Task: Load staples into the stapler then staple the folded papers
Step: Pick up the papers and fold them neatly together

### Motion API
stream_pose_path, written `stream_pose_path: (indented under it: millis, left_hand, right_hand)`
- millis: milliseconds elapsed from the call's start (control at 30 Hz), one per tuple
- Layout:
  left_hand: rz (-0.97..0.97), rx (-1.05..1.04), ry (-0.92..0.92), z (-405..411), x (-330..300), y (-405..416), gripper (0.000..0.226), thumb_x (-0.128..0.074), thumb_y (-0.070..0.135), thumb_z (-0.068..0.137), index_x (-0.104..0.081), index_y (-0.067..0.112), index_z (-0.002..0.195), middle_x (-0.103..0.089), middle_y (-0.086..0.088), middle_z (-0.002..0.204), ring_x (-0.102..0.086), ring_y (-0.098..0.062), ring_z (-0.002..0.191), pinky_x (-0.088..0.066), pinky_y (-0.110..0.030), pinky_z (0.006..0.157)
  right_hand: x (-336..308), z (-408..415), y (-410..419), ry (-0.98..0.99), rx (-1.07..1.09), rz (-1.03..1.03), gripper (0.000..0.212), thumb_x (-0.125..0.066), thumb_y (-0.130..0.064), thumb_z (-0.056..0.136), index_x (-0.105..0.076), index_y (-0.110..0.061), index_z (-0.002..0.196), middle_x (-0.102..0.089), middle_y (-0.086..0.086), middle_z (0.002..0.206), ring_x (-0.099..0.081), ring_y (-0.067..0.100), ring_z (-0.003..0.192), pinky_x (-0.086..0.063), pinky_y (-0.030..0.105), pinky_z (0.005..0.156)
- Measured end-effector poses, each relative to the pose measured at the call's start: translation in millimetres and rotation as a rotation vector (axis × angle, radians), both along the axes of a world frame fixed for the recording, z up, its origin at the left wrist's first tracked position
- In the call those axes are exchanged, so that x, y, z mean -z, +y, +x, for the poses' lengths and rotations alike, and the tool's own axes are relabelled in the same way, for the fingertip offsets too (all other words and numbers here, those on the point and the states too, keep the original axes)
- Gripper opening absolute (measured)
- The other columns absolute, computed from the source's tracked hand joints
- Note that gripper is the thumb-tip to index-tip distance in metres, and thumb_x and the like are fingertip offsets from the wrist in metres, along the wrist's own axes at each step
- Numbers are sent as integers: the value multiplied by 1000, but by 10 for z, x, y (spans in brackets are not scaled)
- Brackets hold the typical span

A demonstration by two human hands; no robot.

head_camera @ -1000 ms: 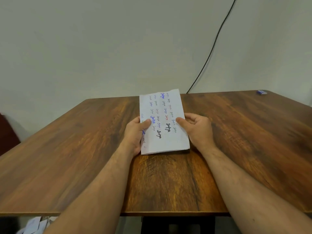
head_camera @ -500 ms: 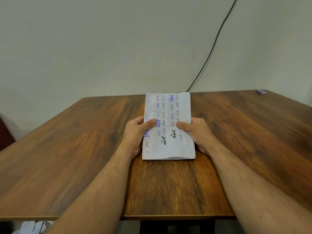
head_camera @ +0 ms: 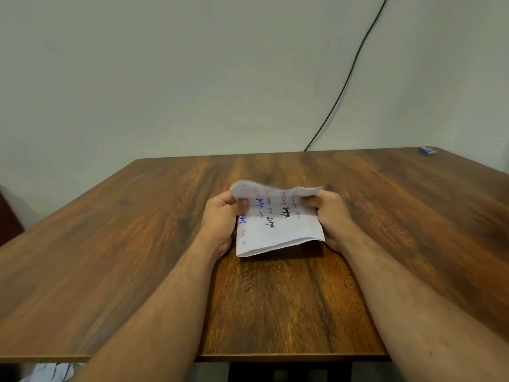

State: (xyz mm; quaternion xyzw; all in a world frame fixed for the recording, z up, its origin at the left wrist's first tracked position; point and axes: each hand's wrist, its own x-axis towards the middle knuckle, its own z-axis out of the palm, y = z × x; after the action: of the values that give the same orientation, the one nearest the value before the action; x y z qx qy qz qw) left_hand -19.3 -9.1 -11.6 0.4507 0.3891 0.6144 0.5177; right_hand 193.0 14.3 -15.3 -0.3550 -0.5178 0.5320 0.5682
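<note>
White folded paper point(head_camera: 278, 224) held between both hands at bench point(head_camera: 137, 244) centre, far edge curled toward person. Left hand point(head_camera: 220, 219) and right hand point(head_camera: 330, 213) each clamped on side edge, equally near. Long axis across. No stapler seen.

In front of me a dark wood-grain table point(head_camera: 137, 244) meets a plain pale wall point(head_camera: 165, 78). A black cable point(head_camera: 349, 75) runs down the wall behind the table's far edge. Something dark reddish point(head_camera: 8, 216) stands beyond its left edge.
</note>
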Motion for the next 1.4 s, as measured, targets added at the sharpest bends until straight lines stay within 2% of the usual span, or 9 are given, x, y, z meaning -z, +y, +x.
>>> stream_pose_path:
  millis: [100, 200, 367, 533, 700, 833, 1133, 1267, 1400]
  left_hand:
    - [21, -1, 21, -3, -20, -4, 35, -58, -11, 88, -79, 11, 71, -78, -12, 83, -73, -28, 72, -60, -34, 58]
    - [-5, 11, -3, -4, -37, -23, 22, -58, -1, 77, -77, 7, 68, -74, -21, 90, -64, -37, 79, -56, -42, 69]
    - [-29, 49, -56, -38, -45, -46, 40, -55, 36, 81, -77, 3, 79, -71, -27, 107, -64, -39, 95, -53, -45, 85]
    - [-122, 95, -32, -27, -83, -36, 35, -69, 16, 92, -63, 2, 123, -71, -27, 117, -71, -39, 102, -61, -48, 83]
    - [-138, 114, -26, -81, -72, -21, 34, -72, -4, 85, -69, 7, 117, -77, -21, 105, -76, -34, 92, -65, -42, 68]
    - [-94, 85, -56, -79, -52, -28, 39, -73, -10, 81, -70, 7, 115, -78, -19, 101, -77, -35, 87, -63, -41, 66]
    - [-124, 95, 3, -48, -73, -26, 33, -82, 11, 76, -72, 1, 107, -77, -23, 101, -77, -33, 84, -65, -45, 72]
    - [-122, 92, 21, -43, -59, -12, 29, -86, 2, 67, -76, 4, 94, -78, -22, 91, -77, -32, 79, -64, -40, 64]
    - [-96, 75, 46, -39, -43, -11, 21, -84, -4, 71, -76, 8, 86, -78, -18, 86, -77, -30, 75, -62, -37, 61]
  right_hand:
    - [8, 30, -13, -4, -50, 23, 27, -60, -19, 75, -83, -5, 83, -78, 23, 90, -74, 37, 82, -59, 36, 69]
    - [-4, 35, -31, -41, -11, -54, 51, -56, -45, 87, -81, 0, 86, -77, 27, 94, -72, 38, 80, -58, 39, 71]
    - [0, 30, -63, -160, 44, 62, 12, -74, -6, 87, -82, -13, 83, -81, 10, 90, -74, 19, 77, -58, 31, 66]
    - [-8, 25, -67, -151, 13, 62, 20, -74, 0, 85, -79, -15, 96, -80, 8, 93, -76, 20, 80, -58, 29, 61]
    - [-24, 36, -46, -128, -37, -7, 31, -77, -4, 84, -73, -15, 113, -80, 12, 102, -77, 29, 94, -62, 38, 72]
    - [-29, 28, -55, -162, -110, -82, 39, -78, -35, 82, -73, -8, 110, -80, 11, 105, -77, 27, 97, -62, 39, 80]
    - [-24, 26, -78, -184, -98, -40, 12, -74, -3, 88, -76, -5, 99, -80, 16, 97, -77, 26, 85, -62, 35, 69]
    - [-32, 39, -97, -202, -107, -39, 14, -74, -2, 87, -76, -6, 101, -80, 13, 97, -78, 25, 86, -60, 30, 63]
    - [-31, 45, -102, -225, -109, -8, 21, -78, -15, 86, -78, -9, 106, -79, 14, 103, -76, 31, 96, -62, 42, 78]
